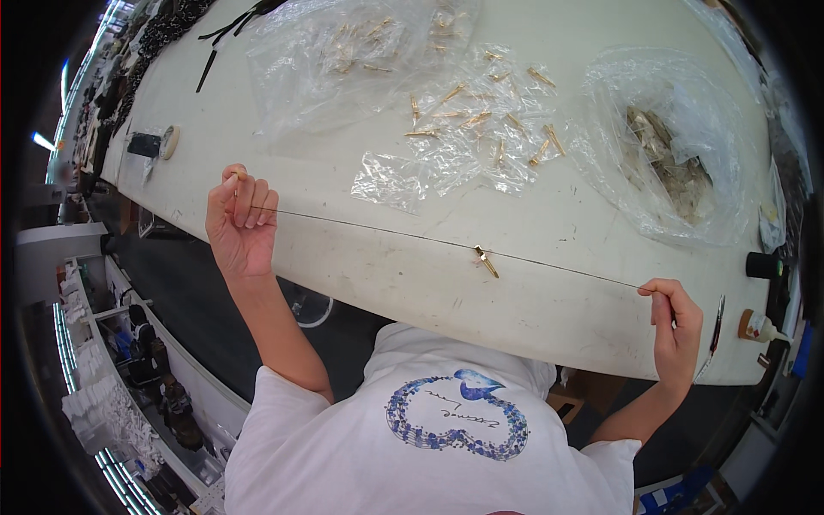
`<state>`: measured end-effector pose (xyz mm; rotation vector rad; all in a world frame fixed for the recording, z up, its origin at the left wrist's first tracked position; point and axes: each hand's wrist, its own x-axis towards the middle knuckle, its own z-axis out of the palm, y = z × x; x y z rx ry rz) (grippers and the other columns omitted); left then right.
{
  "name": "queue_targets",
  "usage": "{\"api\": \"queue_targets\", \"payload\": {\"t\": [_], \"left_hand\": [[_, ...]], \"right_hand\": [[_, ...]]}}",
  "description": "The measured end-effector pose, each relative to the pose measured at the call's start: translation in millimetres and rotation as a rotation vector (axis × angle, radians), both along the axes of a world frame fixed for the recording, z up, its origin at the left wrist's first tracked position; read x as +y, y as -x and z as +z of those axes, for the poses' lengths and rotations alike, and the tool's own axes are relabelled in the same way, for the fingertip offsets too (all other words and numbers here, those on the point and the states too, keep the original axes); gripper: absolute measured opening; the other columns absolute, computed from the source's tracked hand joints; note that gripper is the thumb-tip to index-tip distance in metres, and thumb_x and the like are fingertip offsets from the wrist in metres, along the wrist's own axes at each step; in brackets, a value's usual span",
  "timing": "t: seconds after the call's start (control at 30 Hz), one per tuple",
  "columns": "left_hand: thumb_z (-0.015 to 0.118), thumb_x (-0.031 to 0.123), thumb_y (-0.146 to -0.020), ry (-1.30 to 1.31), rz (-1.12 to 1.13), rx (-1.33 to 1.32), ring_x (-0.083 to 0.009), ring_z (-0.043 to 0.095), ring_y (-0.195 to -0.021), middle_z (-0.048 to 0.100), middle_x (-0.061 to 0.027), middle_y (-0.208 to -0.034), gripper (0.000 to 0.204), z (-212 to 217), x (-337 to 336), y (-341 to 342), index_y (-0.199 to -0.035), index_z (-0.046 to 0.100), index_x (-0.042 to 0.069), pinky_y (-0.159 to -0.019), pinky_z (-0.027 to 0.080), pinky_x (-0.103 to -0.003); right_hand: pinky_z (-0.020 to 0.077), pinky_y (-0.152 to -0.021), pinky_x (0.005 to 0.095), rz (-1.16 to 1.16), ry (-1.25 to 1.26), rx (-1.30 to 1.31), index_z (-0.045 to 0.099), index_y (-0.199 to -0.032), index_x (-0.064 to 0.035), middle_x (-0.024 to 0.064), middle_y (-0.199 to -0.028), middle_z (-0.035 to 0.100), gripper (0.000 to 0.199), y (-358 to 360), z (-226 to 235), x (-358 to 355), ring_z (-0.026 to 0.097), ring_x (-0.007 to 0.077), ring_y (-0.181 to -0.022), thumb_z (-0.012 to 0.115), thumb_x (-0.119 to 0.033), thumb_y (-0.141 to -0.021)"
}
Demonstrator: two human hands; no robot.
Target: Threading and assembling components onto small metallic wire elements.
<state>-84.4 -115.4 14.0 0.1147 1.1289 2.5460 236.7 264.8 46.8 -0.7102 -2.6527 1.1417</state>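
Observation:
A thin dark cord (369, 227) runs taut across the table's near part, from one hand to the other. My left hand (243, 219), raised at the left, pinches one end with thumb and forefinger, and the cord passes by its curled fingers. At the right, my right hand (675, 326) is closed on the other end between thumb and fingers. Between them, a small gold metal piece (487, 263) meets the cord at its upper end and slants down to the right. Whether the cord passes through it, I cannot tell.
Small clear bags (390, 176) with several gold metal pieces (476, 120) lie ahead. A large plastic bag (601, 112) with brownish contents sits at the right, near a black spool (762, 265), a bottle (760, 326) and tweezers-like tool (716, 330). A tape roll (169, 142) stands left.

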Motion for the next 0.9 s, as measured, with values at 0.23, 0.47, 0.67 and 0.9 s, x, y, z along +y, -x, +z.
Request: {"api": "queue_targets", "payload": {"t": [0.23,0.47,0.67,0.9], "left_hand": [[0.054,0.006,-0.093,0.041,0.136,0.012,-0.0063,0.026,-0.047,0.027,0.0042,-0.051,0.006,-5.7,-19.2,-1.3,-0.094,0.056,0.0,-0.047,0.026,-0.022],[0.058,0.007,-0.09,0.1,0.229,0.056,-0.0049,0.024,-0.047,0.027,0.0057,-0.052,0.008,-4.4,-25.4,2.6,-0.094,0.059,0.0,-0.045,0.025,-0.022],[0.059,0.009,-0.09,0.134,0.143,0.002,-0.0042,0.024,-0.047,0.027,0.0064,-0.052,0.01,-12.1,-1.6,-5.8,-0.095,0.06,0.0,-0.046,0.024,-0.021],[0.059,0.009,-0.09,0.356,0.117,0.102,-0.0029,0.025,-0.049,0.03,0.0077,-0.053,0.008,-9.9,38.4,-22.5,-0.093,0.061,0.002,-0.047,0.023,-0.02]], "right_hand": [[0.028,-0.053,0.0219,-0.126,-0.073,-0.05,0.067,-0.101,-0.0001,-0.0014,-0.072,0.052,0.016,-39.8,-10.1,54.4,0.042,0.0054,-0.06,0.052,-0.004,-0.097],[0.0281,-0.049,0.0187,-0.438,0.172,0.166,0.066,-0.112,-0.0031,-0.0027,-0.083,0.056,0.021,-98.9,-16.6,110.9,0.033,-0.0006,-0.054,0.052,-0.015,-0.101],[0.0537,-0.081,0.024,-0.646,0.345,0.643,0.063,-0.111,0.0027,0.0111,-0.11,0.066,0.02,-125.2,-34.9,154.2,0.064,0.0125,-0.087,0.056,-0.011,-0.099],[0.0275,-0.118,0.0554,-0.307,1.236,1.315,0.054,-0.105,0.0101,0.0187,-0.113,0.062,0.014,-129.6,-6.1,173.9,0.052,0.0308,-0.126,0.051,-0.001,-0.097]]}}
